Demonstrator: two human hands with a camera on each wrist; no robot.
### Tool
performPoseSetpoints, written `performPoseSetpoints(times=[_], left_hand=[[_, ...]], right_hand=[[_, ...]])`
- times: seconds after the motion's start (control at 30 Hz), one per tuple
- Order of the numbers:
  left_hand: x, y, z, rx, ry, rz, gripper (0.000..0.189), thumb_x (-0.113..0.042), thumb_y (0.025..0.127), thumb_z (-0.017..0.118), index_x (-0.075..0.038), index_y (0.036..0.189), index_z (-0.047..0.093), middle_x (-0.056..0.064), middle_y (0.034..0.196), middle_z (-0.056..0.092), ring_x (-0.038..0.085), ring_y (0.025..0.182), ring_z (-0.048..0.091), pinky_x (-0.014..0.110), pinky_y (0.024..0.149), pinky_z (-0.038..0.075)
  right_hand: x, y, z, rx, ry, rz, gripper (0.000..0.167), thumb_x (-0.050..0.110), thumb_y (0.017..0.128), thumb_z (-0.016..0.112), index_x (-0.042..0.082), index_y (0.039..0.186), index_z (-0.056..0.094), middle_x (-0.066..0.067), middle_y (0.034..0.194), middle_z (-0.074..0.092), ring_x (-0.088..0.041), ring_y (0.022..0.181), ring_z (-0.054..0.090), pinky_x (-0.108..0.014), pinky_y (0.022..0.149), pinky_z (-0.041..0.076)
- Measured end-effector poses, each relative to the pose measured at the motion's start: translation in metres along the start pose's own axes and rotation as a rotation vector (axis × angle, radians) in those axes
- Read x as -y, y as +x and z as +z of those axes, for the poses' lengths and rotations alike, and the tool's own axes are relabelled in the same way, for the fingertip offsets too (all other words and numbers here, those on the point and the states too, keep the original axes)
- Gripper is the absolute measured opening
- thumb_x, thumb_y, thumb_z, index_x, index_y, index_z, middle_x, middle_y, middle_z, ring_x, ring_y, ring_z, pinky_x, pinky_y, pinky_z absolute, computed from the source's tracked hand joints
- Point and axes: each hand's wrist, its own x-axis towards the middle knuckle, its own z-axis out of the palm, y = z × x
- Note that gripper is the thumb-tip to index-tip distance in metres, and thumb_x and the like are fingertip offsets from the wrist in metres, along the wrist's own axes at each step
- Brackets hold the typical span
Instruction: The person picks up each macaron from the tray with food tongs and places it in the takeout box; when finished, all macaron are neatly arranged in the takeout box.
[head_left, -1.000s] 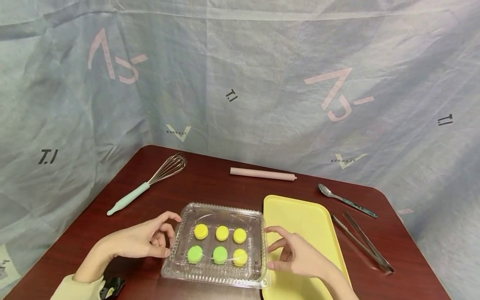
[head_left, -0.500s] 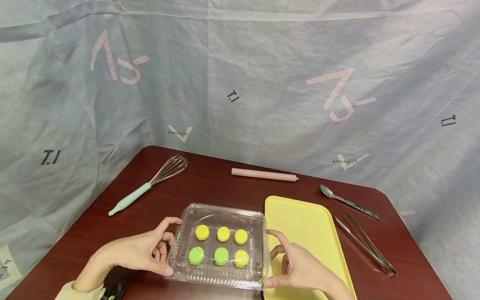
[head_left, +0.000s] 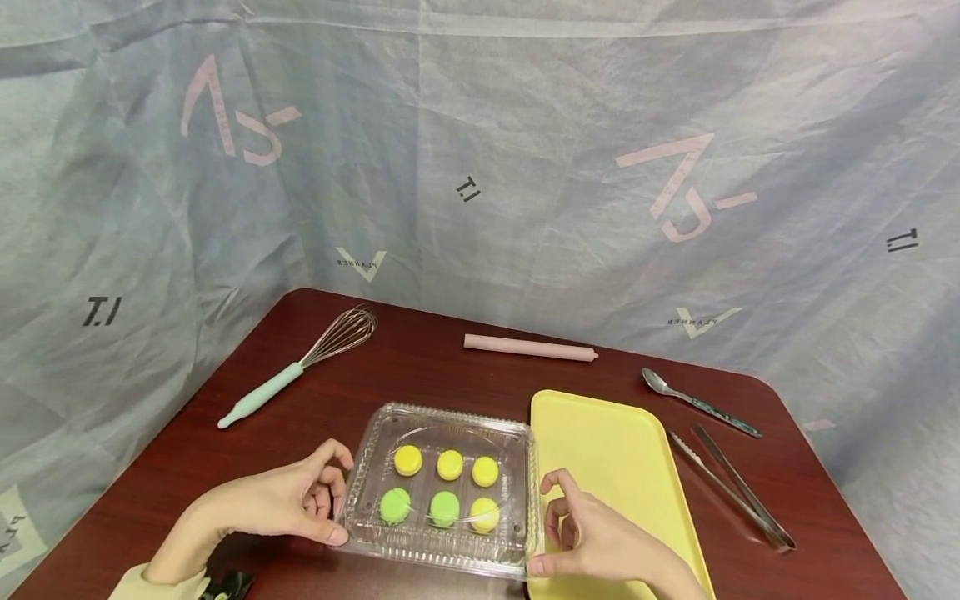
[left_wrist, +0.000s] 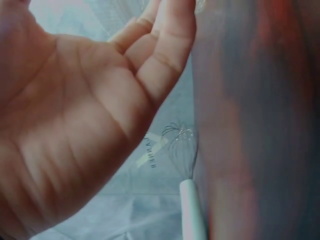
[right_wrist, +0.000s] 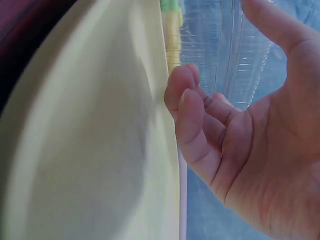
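Note:
A clear plastic clamshell box (head_left: 465, 429) lies on the table in the head view, its lid down. Inside are two rows of macarons: several yellow ones (head_left: 407, 460) and two green ones (head_left: 444, 508). My left hand (head_left: 277, 500) is at the box's left side, thumb touching the front left corner, index finger just off the edge. At the opposite side, the thumb of my right hand (head_left: 592, 533) touches the front right corner while its other fingers bend loosely beside the wall. In the right wrist view those fingers (right_wrist: 190, 120) hold nothing.
The box's right edge overlaps the left rim of a yellow tray (head_left: 607, 433). A whisk (head_left: 300, 367) lies at left and a pink rolling pin (head_left: 528, 347) at the back. Metal tongs (head_left: 735, 492) and a spoon (head_left: 697, 402) lie to the tray's right.
My index fingers have drawn away from the box's side edges, while both thumbs have come to its front corners. The box stays in about the same place.

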Motion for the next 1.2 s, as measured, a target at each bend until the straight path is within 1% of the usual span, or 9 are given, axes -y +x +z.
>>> performPoseSetpoints(times=[0.2,0.33,0.47,0.6,0.7,0.83,0.93,1.1,1.2], left_hand=[[0.006,0.003,0.001,0.096,-0.170,-0.019,0.034,-0.005,0.090,0.072,0.004,0.110,0.046,0.002,0.083,0.058,0.004,0.066,0.056,0.016,0.058,0.045],[0.008,0.004,0.003,0.120,-0.212,-0.040,0.023,-0.005,0.091,0.070,0.003,0.104,0.053,0.001,0.079,0.064,0.009,0.066,0.063,0.020,0.058,0.050],[0.009,0.004,0.004,0.142,-0.250,-0.038,0.019,-0.005,0.093,0.068,0.008,0.098,0.057,0.014,0.076,0.069,0.011,0.067,0.066,0.021,0.059,0.052],[0.011,0.005,0.004,0.192,-0.299,-0.014,0.021,-0.004,0.096,0.064,0.015,0.095,0.056,0.033,0.079,0.066,0.010,0.067,0.066,0.020,0.059,0.053],[0.012,0.006,0.004,0.244,-0.333,-0.007,0.023,-0.003,0.097,0.060,0.019,0.095,0.054,0.039,0.080,0.062,0.009,0.068,0.067,0.020,0.061,0.053],[0.012,0.007,0.005,0.277,-0.357,-0.034,0.027,-0.005,0.097,0.057,0.022,0.092,0.053,0.042,0.079,0.060,0.009,0.066,0.067,0.018,0.060,0.052],[0.012,0.007,0.006,0.282,-0.369,-0.048,0.030,-0.006,0.097,0.056,0.023,0.090,0.054,0.044,0.078,0.057,0.009,0.065,0.066,0.018,0.058,0.052],[0.013,0.006,0.007,0.302,-0.395,-0.044,0.030,-0.005,0.097,0.055,0.024,0.092,0.055,0.048,0.077,0.052,0.008,0.063,0.064,0.017,0.058,0.051],[0.015,0.006,0.008,0.293,-0.409,-0.038,0.030,-0.004,0.097,0.055,0.026,0.092,0.054,0.049,0.076,0.049,0.006,0.062,0.064,0.017,0.057,0.051]], right_hand=[[-0.002,0.002,-0.001,0.053,0.053,0.010,0.051,0.027,0.086,0.080,0.009,0.117,0.044,0.011,0.071,0.057,0.000,0.058,0.054,-0.021,0.055,0.048],[-0.002,0.005,-0.001,0.140,0.219,0.064,0.044,0.022,0.089,0.077,0.004,0.117,0.047,0.008,0.074,0.059,-0.002,0.057,0.055,-0.020,0.053,0.048],[-0.001,0.007,-0.002,0.220,0.395,0.108,0.041,0.016,0.094,0.071,-0.005,0.120,0.048,0.004,0.075,0.061,-0.006,0.055,0.057,-0.021,0.051,0.050],[-0.001,0.007,-0.002,0.242,0.467,0.096,0.032,0.012,0.094,0.069,-0.014,0.097,0.051,-0.001,0.067,0.059,-0.007,0.055,0.057,-0.022,0.052,0.050],[-0.001,0.007,-0.002,0.232,0.488,0.098,0.039,0.011,0.093,0.070,-0.018,0.082,0.046,-0.020,0.060,0.053,-0.007,0.054,0.057,-0.022,0.052,0.051],[0.000,0.007,-0.002,0.225,0.503,0.130,0.039,0.012,0.092,0.071,-0.021,0.083,0.050,-0.044,0.068,0.045,-0.006,0.054,0.059,-0.020,0.054,0.051],[0.000,0.007,-0.001,0.234,0.530,0.147,0.038,0.011,0.092,0.070,-0.023,0.085,0.054,-0.048,0.070,0.046,-0.005,0.056,0.062,-0.019,0.056,0.052],[0.003,0.006,0.003,0.248,0.598,0.152,0.044,0.006,0.091,0.068,-0.028,0.080,0.042,-0.047,0.073,0.054,-0.008,0.062,0.068,-0.021,0.060,0.055],[0.004,0.006,0.005,0.239,0.617,0.154,0.045,0.004,0.091,0.068,-0.029,0.079,0.040,-0.038,0.071,0.062,-0.009,0.063,0.070,-0.022,0.060,0.055]])
